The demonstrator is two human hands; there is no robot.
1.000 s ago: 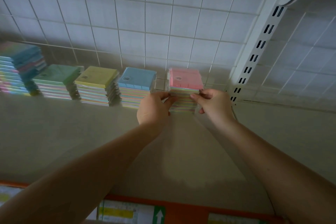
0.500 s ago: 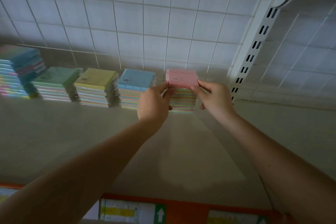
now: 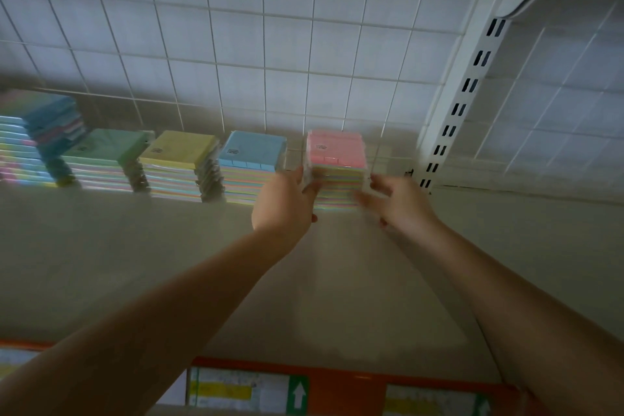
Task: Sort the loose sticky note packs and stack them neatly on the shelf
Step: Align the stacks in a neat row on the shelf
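Since half a second ago, the pink pack that was held up between both hands has been set on top of the rightmost stack, and the right hand has been drawn back from it with the fingers spread.

Nearest to the camera, the orange front edge [image 3: 347, 382] of the shelf is seen, with price labels [image 3: 236, 392] fixed on it. Above it, the plain beige shelf [image 3: 135, 263] surface is crossed by two bare forearms that reach toward the back.

The left hand [image 3: 283, 203] is placed at the left side of the rightmost stack [image 3: 336, 192]; its fingertips touch the stack's edge, with the fingers mostly straight, and nothing is gripped by them. The right hand [image 3: 401, 203] is blurred by motion. Its fingers are spread apart and relaxed, just beside the right side of the same stack, and nothing is held in it. Whether it touches the stack cannot be told.

The pink pack [image 3: 337, 149] lies flat on top of this stack, at the back of the shelf. To its left, a row of further stacks is arranged along the back: a blue-topped stack [image 3: 251, 152], a yellow-topped stack [image 3: 179, 152], a green-topped stack [image 3: 104, 147], and a taller stack [image 3: 33, 138] at the far left.

Behind all of them, a white wire grid panel [image 3: 236, 44] is seen, and to the right a white slotted upright [image 3: 462, 98].
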